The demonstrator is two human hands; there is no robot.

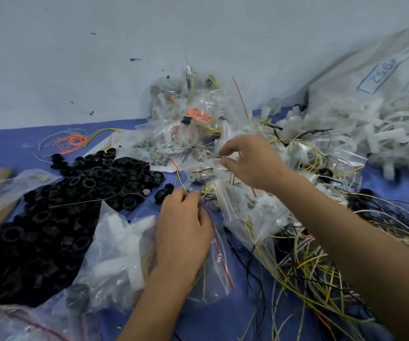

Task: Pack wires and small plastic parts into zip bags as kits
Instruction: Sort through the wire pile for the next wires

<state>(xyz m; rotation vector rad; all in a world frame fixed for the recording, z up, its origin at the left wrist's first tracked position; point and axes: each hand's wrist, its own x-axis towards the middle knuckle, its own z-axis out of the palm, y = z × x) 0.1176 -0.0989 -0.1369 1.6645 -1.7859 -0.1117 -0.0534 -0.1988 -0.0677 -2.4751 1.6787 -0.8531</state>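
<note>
Mid-kit, filling step: left hand fingers curled, pinching yellow wires over a zip bag at tabletop centre, right hand pinching another clear bag nearer the back edge; next, likely feeding wires into an opened mouth.

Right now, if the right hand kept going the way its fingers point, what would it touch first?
The right hand points up and left, toward the heap of filled zip bags by the wall. It would probably meet those first, though depth is hard to judge here.
</note>
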